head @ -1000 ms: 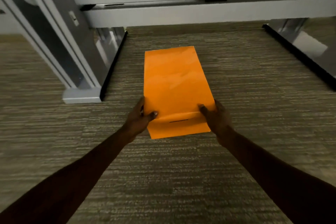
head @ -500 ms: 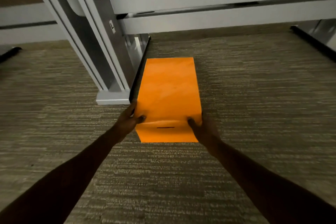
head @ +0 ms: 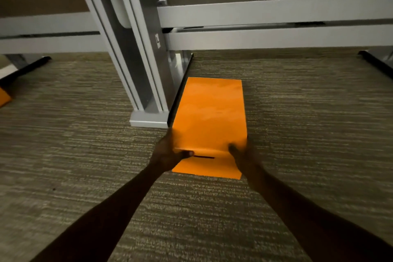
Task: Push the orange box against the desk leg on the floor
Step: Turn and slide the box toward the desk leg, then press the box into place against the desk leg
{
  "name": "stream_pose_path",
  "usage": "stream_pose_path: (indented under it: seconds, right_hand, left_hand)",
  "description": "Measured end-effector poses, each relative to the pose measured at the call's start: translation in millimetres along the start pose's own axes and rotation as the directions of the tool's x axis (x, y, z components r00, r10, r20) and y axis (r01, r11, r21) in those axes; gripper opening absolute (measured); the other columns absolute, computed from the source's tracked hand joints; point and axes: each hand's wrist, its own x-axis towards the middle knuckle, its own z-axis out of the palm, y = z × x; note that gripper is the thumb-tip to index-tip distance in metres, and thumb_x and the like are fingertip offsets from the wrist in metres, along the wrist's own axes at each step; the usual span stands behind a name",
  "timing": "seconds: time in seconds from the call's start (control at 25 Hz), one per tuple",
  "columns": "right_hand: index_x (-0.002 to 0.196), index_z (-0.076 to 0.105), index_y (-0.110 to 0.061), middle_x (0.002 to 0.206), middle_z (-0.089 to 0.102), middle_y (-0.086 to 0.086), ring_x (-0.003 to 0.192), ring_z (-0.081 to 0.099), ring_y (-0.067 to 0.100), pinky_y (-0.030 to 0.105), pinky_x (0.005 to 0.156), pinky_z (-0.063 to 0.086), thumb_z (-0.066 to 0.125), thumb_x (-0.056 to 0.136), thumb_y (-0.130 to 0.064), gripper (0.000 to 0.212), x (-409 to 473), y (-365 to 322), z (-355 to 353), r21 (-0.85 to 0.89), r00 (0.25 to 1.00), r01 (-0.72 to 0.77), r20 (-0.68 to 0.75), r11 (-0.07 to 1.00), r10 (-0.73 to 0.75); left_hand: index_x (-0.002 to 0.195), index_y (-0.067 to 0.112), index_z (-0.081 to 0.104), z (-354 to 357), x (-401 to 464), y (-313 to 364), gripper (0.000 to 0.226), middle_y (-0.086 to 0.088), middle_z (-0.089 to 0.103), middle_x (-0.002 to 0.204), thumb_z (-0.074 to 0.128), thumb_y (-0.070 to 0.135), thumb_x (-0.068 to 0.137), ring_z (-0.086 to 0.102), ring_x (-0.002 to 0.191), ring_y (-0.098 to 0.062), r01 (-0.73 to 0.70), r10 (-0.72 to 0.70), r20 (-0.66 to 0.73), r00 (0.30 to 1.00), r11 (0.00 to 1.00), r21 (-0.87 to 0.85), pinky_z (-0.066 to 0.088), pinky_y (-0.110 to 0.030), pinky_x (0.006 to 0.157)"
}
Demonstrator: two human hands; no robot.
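Observation:
The orange box (head: 210, 117) lies lengthwise on the carpet, its long left side right next to the dark edge of the grey desk leg's foot (head: 148, 120). The grey desk leg (head: 140, 66) rises at a slant just left of the box. My left hand (head: 168, 153) grips the box's near left corner, thumb on top. My right hand (head: 242, 155) holds the near right corner the same way. The box's near face with a dark slot shows between my hands.
Grey crossbars (head: 276, 25) of the desk frame run across the back. Another desk foot (head: 376, 61) sits far right and one (head: 23, 70) far left. A second orange object (head: 4, 98) peeks in at the left edge. Striped carpet (head: 308, 123) covers the floor.
The box has slid left across the carpet, from the open floor to right beside the desk leg's foot. Both hands have kept their hold on its near corners.

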Motion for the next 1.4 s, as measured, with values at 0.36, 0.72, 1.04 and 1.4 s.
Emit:
stream_pose_path:
  seconds: [0.36,0.72,1.04,1.4]
  right_hand:
    - [0.161,0.016,-0.014,0.166,0.024,0.013,0.149,0.031,0.031,0.036,0.119,0.024,0.054,0.102,-0.036,0.074,-26.5,3.0,62.7,-0.208,0.989,0.146,0.035,0.967,-0.142]
    - [0.158,-0.015,-0.028,0.158,0.034,0.018,0.136,0.044,0.038,0.046,0.106,0.042,0.069,0.09,-0.048,0.11,-6.1,1.6,49.7,-0.449,0.932,0.329,0.298,0.831,-0.207]
    - [0.16,0.0,-0.024,0.161,0.032,0.019,0.141,0.04,0.038,0.043,0.11,0.038,0.062,0.098,-0.032,0.088,29.8,-14.3,51.7,-0.41,0.921,0.385,0.221,0.827,-0.32]
    - [0.162,0.002,-0.028,0.168,-0.012,0.017,0.152,-0.011,0.048,0.068,0.118,0.015,0.056,0.09,-0.061,0.096,53.8,-9.6,42.5,-0.736,0.714,0.654,0.525,0.174,-0.462]
  left_hand:
    - [0.166,0.025,0.01,-47.0,-11.1,-61.7,0.119,-0.008,0.03,0.169,0.087,0.043,0.076,0.031,0.154,-0.034,0.101,-0.1,-0.033,0.994,0.995,0.023,0.036,-0.05,0.12]
    - [0.163,0.012,0.02,-62.8,3.5,-60.8,0.119,-0.012,0.009,0.173,0.074,0.07,0.074,0.023,0.156,-0.039,-0.201,0.168,0.13,0.977,0.928,0.315,0.035,-0.052,0.12]
    - [0.157,0.007,0.039,-60.9,47.5,-52.5,0.096,-0.015,0.026,0.169,0.087,0.034,0.079,0.031,0.154,-0.036,-0.163,0.171,-0.002,0.985,0.945,0.285,0.034,-0.046,0.123]
    - [0.164,0.021,0.022,-45.8,53.8,-61.0,0.103,-0.007,0.016,0.173,0.049,0.081,0.085,0.008,0.161,-0.034,-0.494,0.5,0.186,0.846,0.603,0.627,0.018,-0.052,0.128]
